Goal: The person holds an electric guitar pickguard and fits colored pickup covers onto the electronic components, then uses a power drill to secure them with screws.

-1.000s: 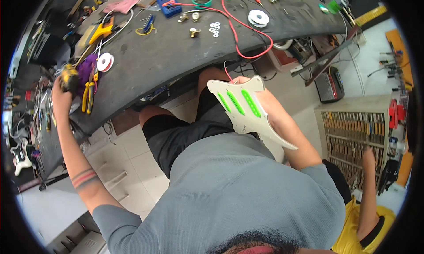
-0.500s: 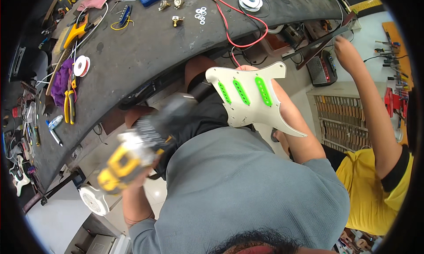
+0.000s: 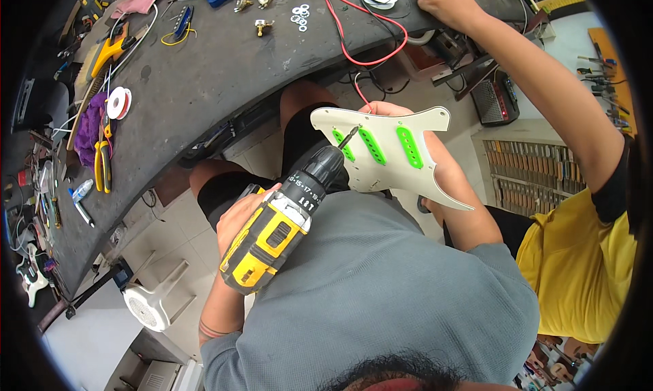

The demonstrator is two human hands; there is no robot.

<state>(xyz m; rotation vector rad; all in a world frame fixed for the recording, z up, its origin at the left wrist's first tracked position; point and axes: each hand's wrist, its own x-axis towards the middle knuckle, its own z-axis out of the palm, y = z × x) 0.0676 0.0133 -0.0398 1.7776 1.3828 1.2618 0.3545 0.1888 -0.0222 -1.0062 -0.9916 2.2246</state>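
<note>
My left hand (image 3: 241,217) is wrapped round the grip of a yellow and black cordless drill (image 3: 275,231). Its bit points up and to the right, the tip over the leftmost green pickup on a cream guitar pickguard (image 3: 384,156); whether it touches cannot be made out. Three bright green pickups sit in the pickguard. At the pickguard's far edge my right hand (image 3: 388,108) holds it from behind, fingers partly hidden. A red wire runs down to that edge.
On the dark workbench (image 3: 204,78) lie potentiometers (image 3: 263,27), washers (image 3: 300,17), wire spools (image 3: 119,103) and yellow pliers (image 3: 103,165). A co-worker in yellow (image 3: 571,268) at the right reaches a hand (image 3: 449,4) onto the bench. A white stool (image 3: 146,308) stands lower left.
The drill has swung up and right from the lower left to the pickguard. The pickguard has barely shifted. The co-worker's hand has moved up and left onto the bench.
</note>
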